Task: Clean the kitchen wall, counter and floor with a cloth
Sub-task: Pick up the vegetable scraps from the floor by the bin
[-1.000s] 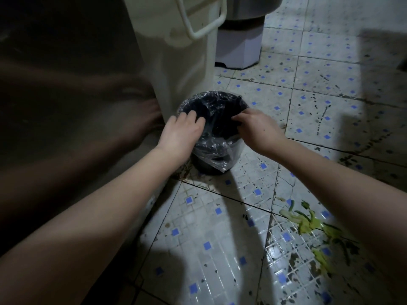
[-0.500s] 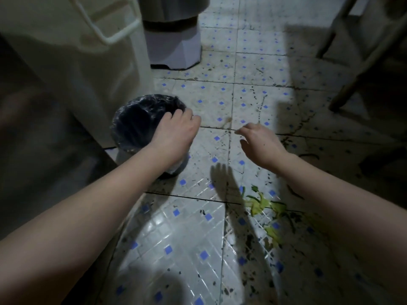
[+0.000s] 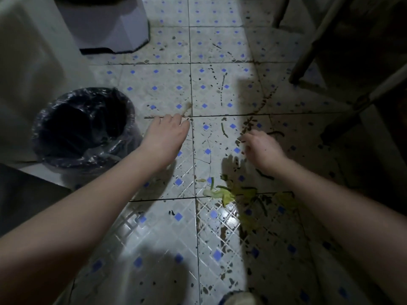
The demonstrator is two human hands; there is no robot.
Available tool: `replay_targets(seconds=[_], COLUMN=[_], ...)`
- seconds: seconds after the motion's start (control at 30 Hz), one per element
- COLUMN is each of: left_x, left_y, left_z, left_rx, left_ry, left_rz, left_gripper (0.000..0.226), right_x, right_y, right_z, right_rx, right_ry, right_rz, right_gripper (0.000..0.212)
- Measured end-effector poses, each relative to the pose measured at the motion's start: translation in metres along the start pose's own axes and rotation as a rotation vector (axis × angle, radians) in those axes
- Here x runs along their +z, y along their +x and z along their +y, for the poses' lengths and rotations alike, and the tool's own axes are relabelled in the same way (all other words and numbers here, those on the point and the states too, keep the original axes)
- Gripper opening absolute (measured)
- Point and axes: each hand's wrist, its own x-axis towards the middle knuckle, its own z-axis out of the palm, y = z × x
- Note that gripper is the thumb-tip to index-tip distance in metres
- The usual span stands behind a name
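White floor tiles point(image 3: 220, 40) with blue diamonds, black bin liner point(image 3: 81, 128), green scraps point(image 3: 220, 193)

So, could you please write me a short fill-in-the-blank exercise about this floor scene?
The round bin lined with black plastic stands nearest the ____ hand.
The green vegetable scraps lie on white floor tiles dotted with ____ diamonds.
Neither the left hand nor the right hand holds the ____ needed for wiping.
Missing words: left, blue, cloth.

The dirty tiled floor point(image 3: 158, 89) carries a lined bin point(image 3: 81, 128) and green scraps point(image 3: 222, 193).
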Motion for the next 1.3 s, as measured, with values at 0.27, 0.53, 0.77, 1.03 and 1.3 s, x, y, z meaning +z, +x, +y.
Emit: replay_targets(seconds=[0.27, 0.53, 0.77, 1.03, 1.3], left_x=[0.037, 0.070, 0.080, 0.095, 0.107], left_y=[0.028, 0.050, 0.084, 0.125, 0.142], left_z=[0.022, 0.031, 0.041, 0.064, 0.079], left_rx=[0.055, 0.123, 0.219, 0.285, 0.301], left_ry=[-0.047, -0.048, -0.008, -0.004, 0.010], left_rz=[-0.079, -0.130, -0.147, -0.194, -0.282], left_gripper=[0.050, 0.042, 0.047, 0.050, 0.074], right_x=[0.038, 0.066, 0.070, 0.080, 0.082], right_y=[0.016, 0.030, 0.046, 0.077, 0.095], right_z=[0.022, 0.041, 0.058, 0.071, 0.083], right_rx=[0.099, 0.154, 0.185, 0.169, 0.160], right_ry=[0.142, 0.200, 0.240, 0.205, 0.115], right_rz=[-0.024, -0.032, 0.022, 0.021, 0.008], right_gripper=[0.047, 0.041, 0.013, 0.030, 0.014])
